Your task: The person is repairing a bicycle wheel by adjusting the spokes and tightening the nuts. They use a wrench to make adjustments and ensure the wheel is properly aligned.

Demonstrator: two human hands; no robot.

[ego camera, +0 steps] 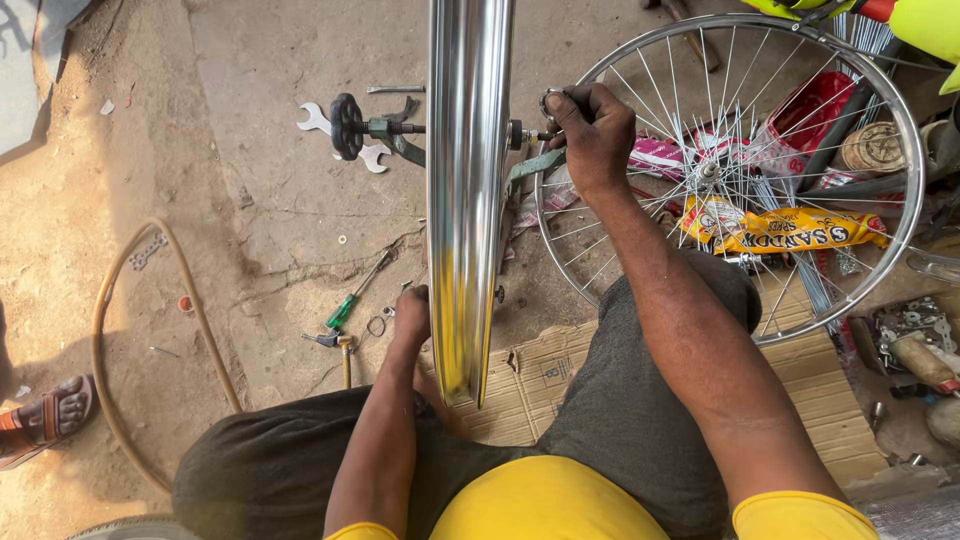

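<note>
A shiny chrome wheel rim (466,200) stands upright, edge-on to the camera, between the person's knees, its lower end above a sheet of cardboard. An axle (400,128) runs through its hub, crosswise, with a black round knob (346,126) on the left end and a small nut on the right end.

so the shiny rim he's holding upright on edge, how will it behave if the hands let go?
The chrome rim stands on edge, steadied by the left hand low down and the right hand at the axle, so it would likely tip or roll once released. The polished surface probably feels slick. It looks stiff, and probably light for its size: thin metal with spokes.
</note>
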